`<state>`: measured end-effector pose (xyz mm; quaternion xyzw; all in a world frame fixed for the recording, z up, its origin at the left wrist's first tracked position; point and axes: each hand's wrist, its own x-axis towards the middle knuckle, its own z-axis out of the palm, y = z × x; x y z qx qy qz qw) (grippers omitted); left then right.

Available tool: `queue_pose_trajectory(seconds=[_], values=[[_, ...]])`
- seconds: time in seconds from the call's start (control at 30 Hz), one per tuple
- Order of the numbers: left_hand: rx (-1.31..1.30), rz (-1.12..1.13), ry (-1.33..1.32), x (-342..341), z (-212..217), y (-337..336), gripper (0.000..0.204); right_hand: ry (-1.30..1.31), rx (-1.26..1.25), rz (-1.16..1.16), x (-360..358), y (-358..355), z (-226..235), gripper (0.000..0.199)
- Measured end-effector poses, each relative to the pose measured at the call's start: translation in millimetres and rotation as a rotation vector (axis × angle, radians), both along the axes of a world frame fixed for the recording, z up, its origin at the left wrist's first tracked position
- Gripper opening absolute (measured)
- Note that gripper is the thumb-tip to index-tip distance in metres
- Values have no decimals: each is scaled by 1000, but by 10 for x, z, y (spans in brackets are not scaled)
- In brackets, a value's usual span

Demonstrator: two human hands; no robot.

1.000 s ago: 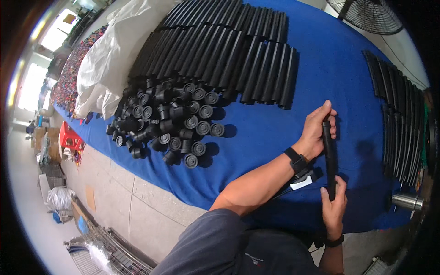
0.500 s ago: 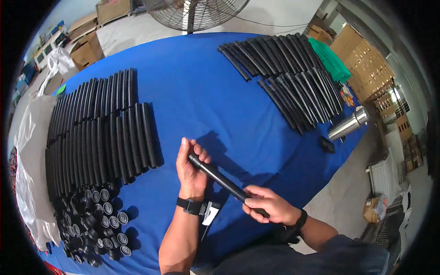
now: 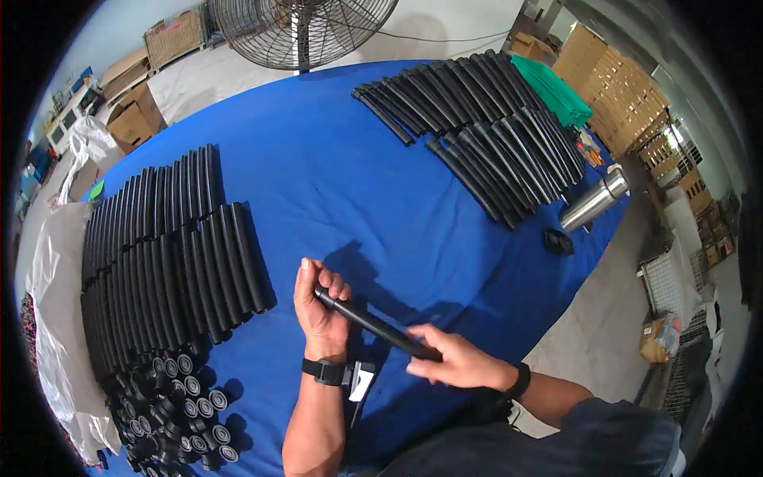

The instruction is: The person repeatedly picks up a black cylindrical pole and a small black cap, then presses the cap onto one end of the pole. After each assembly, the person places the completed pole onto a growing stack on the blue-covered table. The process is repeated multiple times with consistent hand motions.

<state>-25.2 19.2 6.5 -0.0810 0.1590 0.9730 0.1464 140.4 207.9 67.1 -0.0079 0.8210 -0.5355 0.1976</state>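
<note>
A black tube (image 3: pixel 373 324) slants between my hands over the blue cloth, with a ring-like joint near its upper end. My left hand (image 3: pixel 319 308) is closed around that upper end, thumb pointing up. At the lower end, my right hand (image 3: pixel 457 358) holds the tube loosely between thumb and fingers; the tube's tip is hidden in the palm. Rows of plain black tubes (image 3: pixel 171 262) lie to the left. Below them is a heap of black round caps (image 3: pixel 191 407) with grey ringed faces. More black tubes (image 3: pixel 477 119), with thicker upper ends, lie at the far right.
Blue cloth (image 3: pixel 302 191) covers the table. A steel flask (image 3: pixel 592 203) and a small black object (image 3: pixel 558 242) lie near the right edge. Behind the right-hand tubes is a green crate (image 3: pixel 552 89). White plastic sheeting (image 3: pixel 60 294) borders the left side; a large fan (image 3: pixel 302 32) stands beyond.
My right hand has loosened its fingers and slid toward the tube's lower end. My left hand keeps its hold on the upper end. The whole view has shifted slightly.
</note>
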Motion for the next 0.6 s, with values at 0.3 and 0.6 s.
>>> queue_pose_trajectory(seconds=[0.3, 0.6], values=[[18, -20, 20, 3, 13, 23, 27, -700, -932, -115, -103, 93, -4, 50], [-58, 6, -32, 19, 60, 46, 26, -504, -619, -70, -94, 18, -10, 46]])
